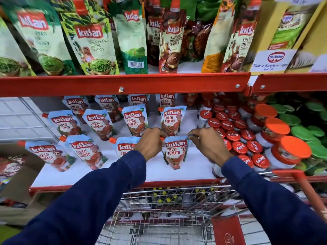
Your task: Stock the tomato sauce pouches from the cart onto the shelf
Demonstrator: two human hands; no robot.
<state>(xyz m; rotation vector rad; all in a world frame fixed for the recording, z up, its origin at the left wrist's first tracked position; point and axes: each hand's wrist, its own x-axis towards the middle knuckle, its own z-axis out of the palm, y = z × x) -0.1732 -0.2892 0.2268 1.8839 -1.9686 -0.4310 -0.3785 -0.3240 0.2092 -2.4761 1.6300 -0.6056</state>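
Tomato sauce pouch [174,152], glossy pale blue with a red label, stands upright near the front of a white shelf [187,171], pinched at its two top corners. The left hand [150,143] is closed on the corner with the orange spout; the right hand [209,144] is closed on the opposite corner with its fingertips. Both arms wear dark blue sleeves [99,191].

The shelf has a smooth white surface edged in red metal, and a red rail [123,84] of the shelf above crosses the view. Matching pouches [86,151] stand in loose rows to the left and farther back, each soft-sided and tapering to a narrow base. Just right of the held pouch, round jars with red lids [239,147] are packed tightly; beyond them are jars with orange lids [295,146] and green lids [315,130]. The upper shelf holds tall green and brown chutney pouches [90,38]. Near the viewer, below the shelf, sits a wire cart [168,209] of silver mesh with a red handle [307,188].
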